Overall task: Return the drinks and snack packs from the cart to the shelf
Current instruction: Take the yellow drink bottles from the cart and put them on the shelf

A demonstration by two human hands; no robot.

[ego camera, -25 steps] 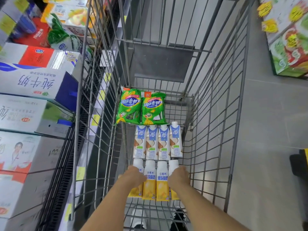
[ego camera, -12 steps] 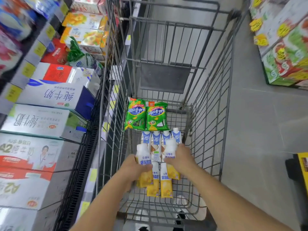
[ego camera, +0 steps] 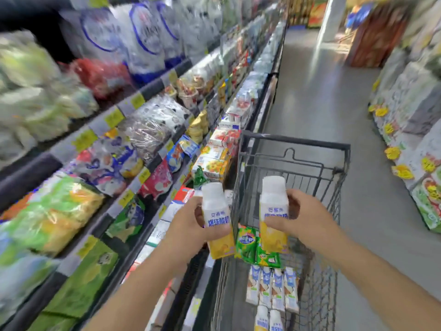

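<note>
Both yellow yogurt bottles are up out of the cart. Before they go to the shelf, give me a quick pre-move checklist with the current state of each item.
1. Left hand has a firm grip on its yellow bottle: ok, fingers wrap its middle.
2. Right hand has a grip on the other yellow bottle: ok.
3. Both bottles upright, caps on top: ok, slightly tilted.
4. Bottles clear of the cart rim: ok, both held above it.
5. Matching shelf slot located: cannot tell, the shelf is motion-blurred.
6. Cart emptied: not ok; green snack packs, blue cartons and two more bottles remain.
</note>
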